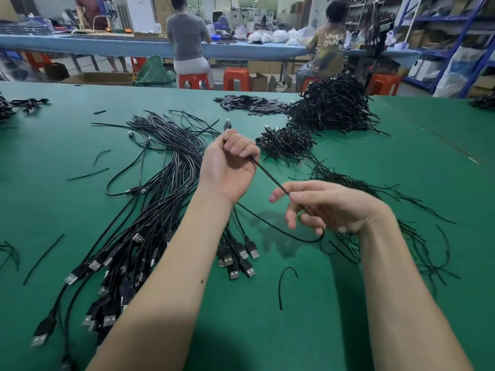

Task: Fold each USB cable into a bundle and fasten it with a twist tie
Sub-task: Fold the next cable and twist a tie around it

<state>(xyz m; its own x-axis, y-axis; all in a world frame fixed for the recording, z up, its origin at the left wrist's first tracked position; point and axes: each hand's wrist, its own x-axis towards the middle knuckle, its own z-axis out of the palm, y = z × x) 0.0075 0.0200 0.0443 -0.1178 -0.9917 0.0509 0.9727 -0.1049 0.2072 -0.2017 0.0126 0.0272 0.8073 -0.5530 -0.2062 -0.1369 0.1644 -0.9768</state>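
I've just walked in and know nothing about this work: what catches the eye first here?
Two bare arms reach in: the left hand and right hand stretch one black USB cable between them above the green table. Left of them sprawls a fan of loose cables; far right rises a heap of tied bundles.

Black USB cables (150, 210) on a plain green table (401, 170)
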